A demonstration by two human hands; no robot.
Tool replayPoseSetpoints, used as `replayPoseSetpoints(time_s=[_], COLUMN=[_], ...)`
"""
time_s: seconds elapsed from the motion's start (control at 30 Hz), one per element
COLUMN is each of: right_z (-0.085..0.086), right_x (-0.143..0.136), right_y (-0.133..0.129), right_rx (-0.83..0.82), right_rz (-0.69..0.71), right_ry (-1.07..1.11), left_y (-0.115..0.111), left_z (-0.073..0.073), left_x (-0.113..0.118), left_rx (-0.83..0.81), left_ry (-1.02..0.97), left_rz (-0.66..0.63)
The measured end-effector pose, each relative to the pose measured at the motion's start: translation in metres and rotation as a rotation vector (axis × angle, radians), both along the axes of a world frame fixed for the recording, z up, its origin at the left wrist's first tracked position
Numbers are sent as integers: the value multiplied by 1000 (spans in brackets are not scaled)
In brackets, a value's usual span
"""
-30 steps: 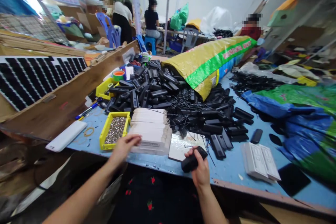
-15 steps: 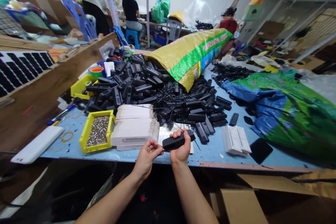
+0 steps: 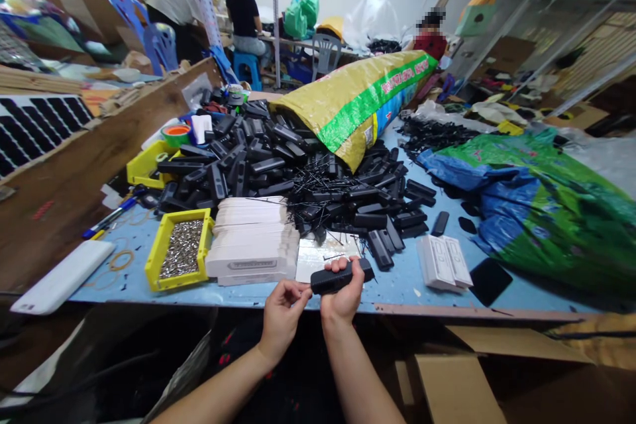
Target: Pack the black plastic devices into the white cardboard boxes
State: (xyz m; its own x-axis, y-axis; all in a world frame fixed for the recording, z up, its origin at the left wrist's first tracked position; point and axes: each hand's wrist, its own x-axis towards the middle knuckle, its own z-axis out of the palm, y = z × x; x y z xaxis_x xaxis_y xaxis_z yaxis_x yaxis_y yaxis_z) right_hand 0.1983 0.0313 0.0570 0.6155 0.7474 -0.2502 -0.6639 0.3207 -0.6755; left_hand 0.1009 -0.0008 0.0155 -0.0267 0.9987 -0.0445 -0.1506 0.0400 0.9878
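My right hand (image 3: 342, 298) is wrapped around an oblong black plastic case (image 3: 328, 281), holding it level above the table's front edge. My left hand (image 3: 284, 311) is closed in a pinch at the case's left end. Whatever sits between those fingertips is too small to make out. Just behind the hands lies a shiny flat plate (image 3: 318, 253) with thin black sticks on it. Left of it stands a stack of off-white cards (image 3: 253, 238), beside a yellow bin (image 3: 205, 265) of small metal parts (image 3: 183, 248).
A large heap of black cases (image 3: 258, 159) and thin black sticks covers the middle, below a yellow-green sack (image 3: 348, 103). Small white boxes (image 3: 444, 264) and a green-blue bag (image 3: 551, 212) are on the right. Several people sit farther back. An open carton (image 3: 457, 384) is below the table.
The case has tilted slightly and sits a little lower, still in my right hand. My left hand stays at its end, a bit lower. The whole view has shifted slightly.
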Motion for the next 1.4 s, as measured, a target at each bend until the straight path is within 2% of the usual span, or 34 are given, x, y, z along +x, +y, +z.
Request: replayPoseSetpoints(time_s=[0.17,0.27,0.4,0.5,0.57,0.6,0.67,0.7,0.77,0.87,0.93,1.0,1.13,1.23,1.3,1.33,1.4], right_z=[-7,-8,-7,-8,-14,-19,-32,-39,-52,-67,-74,-78,-78,-70,-60,-54,-39], right_x=[10,13,13,24,37,45,58,63,68,70,71,74,85,83,72,64,43], right_y=[13,19,21,18,14,13,11,12,15,23,28,33,35,23,8,0,-14], right_rx=[-73,-91,-52,32,115,146,169,167,134,-65,-247,-328,-252,-187,-100,-45,77], right_rz=[66,73,42,49,-2,4,106,178,241,151,41,-92,-205,-242,-195,-111,153], right_ry=[197,242,94,-141,-397,-559,-847,-938,-948,-796,-808,-966,-1303,-1279,-1123,-1054,-1036], left_y=[10,15,16,18,22,25,33,37,43,49,51,52,48,43,41,40,37], left_z=[-4,-4,-7,-10,-15,-18,-29,-35,-46,-52,-50,-46,-38,-20,0,11,29], left_x=[2,7,15,4,-21,-39,-80,-100,-131,-150,-149,-146,-150,-153,-149,-145,-133], left_rx=[-109,-114,-114,-95,57,177,414,496,604,677,667,664,684,554,387,303,167], left_ry=[-53,-58,-62,12,226,395,793,965,1230,1432,1499,1536,1519,1447,1331,1225,920], left_rz=[-56,-52,-67,-150,-163,-133,-79,-94,-150,-144,-114,-116,-179,-308,-454,-514,-572])
